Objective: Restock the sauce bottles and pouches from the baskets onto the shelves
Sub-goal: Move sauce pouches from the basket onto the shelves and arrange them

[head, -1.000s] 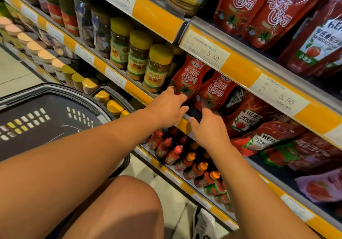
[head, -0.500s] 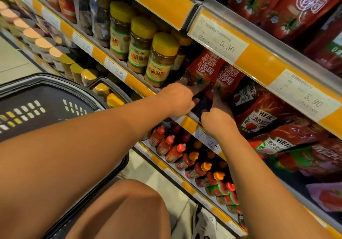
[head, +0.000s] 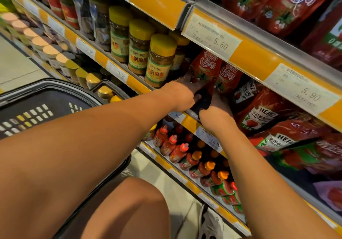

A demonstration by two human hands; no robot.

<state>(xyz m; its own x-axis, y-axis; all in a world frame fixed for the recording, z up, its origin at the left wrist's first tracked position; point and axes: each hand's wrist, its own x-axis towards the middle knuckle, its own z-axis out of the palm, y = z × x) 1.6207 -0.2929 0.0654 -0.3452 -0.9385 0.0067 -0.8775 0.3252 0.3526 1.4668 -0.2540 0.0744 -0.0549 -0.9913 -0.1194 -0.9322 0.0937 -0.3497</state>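
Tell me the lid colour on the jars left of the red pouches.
Yellow lids on the jars, clearest in the head view.

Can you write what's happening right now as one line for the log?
step: shelving red sauce pouches | left hand: on left pouch | right hand: at pouch bases | basket: beside shelf, left

Two red tomato-sauce pouches (head: 205,68) stand upright and side by side at the front of the middle shelf (head: 187,120), just right of the yellow-lidded jars. The left hand (head: 182,92) grips the base of the left pouch; the right hand (head: 215,112) reaches under the right pouch (head: 228,78).
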